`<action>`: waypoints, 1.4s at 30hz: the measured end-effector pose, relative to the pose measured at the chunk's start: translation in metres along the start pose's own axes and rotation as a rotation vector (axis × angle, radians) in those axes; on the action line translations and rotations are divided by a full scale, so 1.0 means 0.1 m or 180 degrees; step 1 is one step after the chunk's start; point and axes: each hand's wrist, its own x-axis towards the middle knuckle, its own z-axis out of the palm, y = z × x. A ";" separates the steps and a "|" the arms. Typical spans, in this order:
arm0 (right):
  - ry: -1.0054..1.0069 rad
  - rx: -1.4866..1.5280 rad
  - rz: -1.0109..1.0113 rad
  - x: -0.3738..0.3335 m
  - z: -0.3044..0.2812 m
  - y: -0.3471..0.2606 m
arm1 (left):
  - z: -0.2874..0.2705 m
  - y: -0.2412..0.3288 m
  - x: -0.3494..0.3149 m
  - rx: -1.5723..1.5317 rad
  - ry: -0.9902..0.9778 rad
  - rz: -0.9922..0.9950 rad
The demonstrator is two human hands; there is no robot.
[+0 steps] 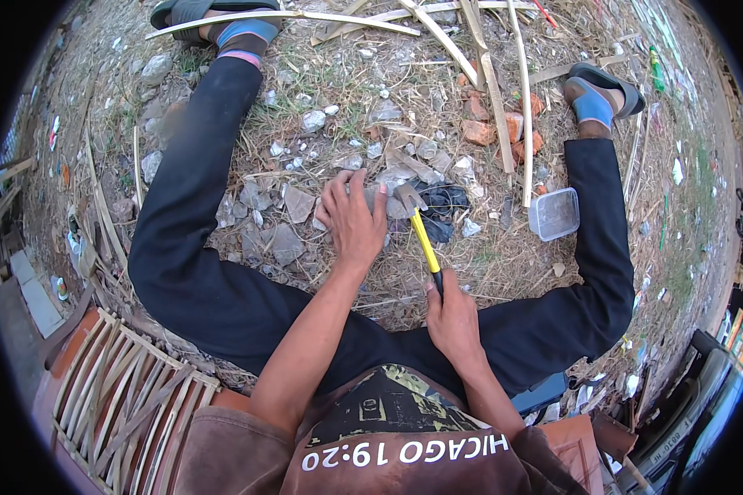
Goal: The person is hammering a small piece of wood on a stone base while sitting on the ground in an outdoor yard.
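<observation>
My right hand (452, 320) is wrapped round the black grip of a claw hammer (425, 241) with a yellow shaft. The hammer's metal head is low over the ground, just right of my left hand (353, 224). That hand rests with its fingers apart on grey stone at the middle of the litter-strewn ground; what lies right under the fingertips is partly hidden. Beside the hammer head is a crumpled piece of black plastic (444, 208). Broken grey stone pieces (287, 244) are scattered left of my left hand.
Both my legs frame the work spot. A clear plastic tub (555, 214) is by my right shin. Orange brick chunks (477, 132) and long wooden strips (527, 107) lie farther off. A slatted wooden piece (124, 404) is at lower left, a vehicle (693, 404) at lower right.
</observation>
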 end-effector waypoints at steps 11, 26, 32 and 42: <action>-0.0069 0.0159 0.0054 -0.05 -0.03 -0.05 | 0.03 -0.01 -0.03 -0.0069 -0.0028 0.0014; 0.0123 0.0115 -0.0071 -0.05 0.07 -0.05 | 0.09 0.06 -0.04 -0.0062 -0.0003 -0.0027; 0.0056 0.0443 0.0062 -0.05 0.04 -0.08 | 0.13 0.07 -0.03 -0.0077 0.0024 -0.0056; 0.0194 0.0421 -0.0067 -0.06 0.04 -0.13 | 0.14 0.07 -0.06 -0.0082 0.0038 -0.0039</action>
